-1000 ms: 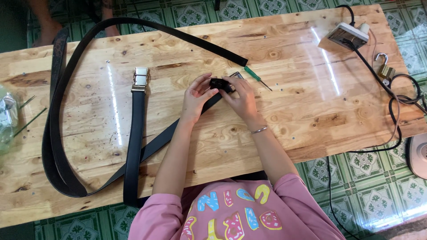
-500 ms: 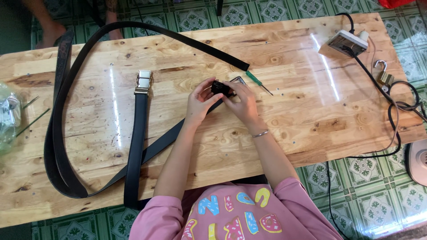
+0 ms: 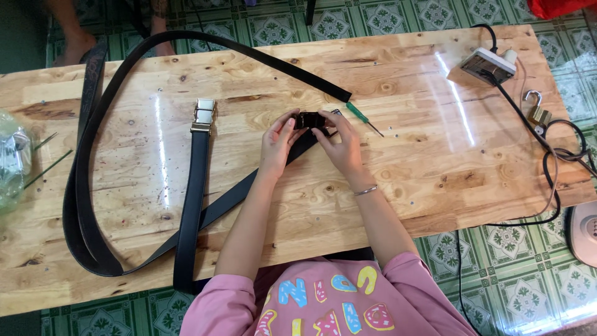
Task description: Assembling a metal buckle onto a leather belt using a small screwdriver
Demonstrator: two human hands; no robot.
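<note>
We pinch the buckle (image 3: 309, 120) between both hands (image 3: 277, 140) (image 3: 339, 144), fingers narrow, keeping the belt (image 3: 236, 193) end flat and square.

The fingers of both hands cover most of the dark buckle (image 3: 309, 120), so its shape and how it sits on the strap cannot be told. The screwdriver (image 3: 364, 118) tip is too fine to read. The clear bag (image 3: 11, 163) is cut by the left edge, a white device (image 3: 584, 231) by the right. A belt (image 3: 188, 249) end runs off the table (image 3: 435, 155) under the sleeve.
</note>
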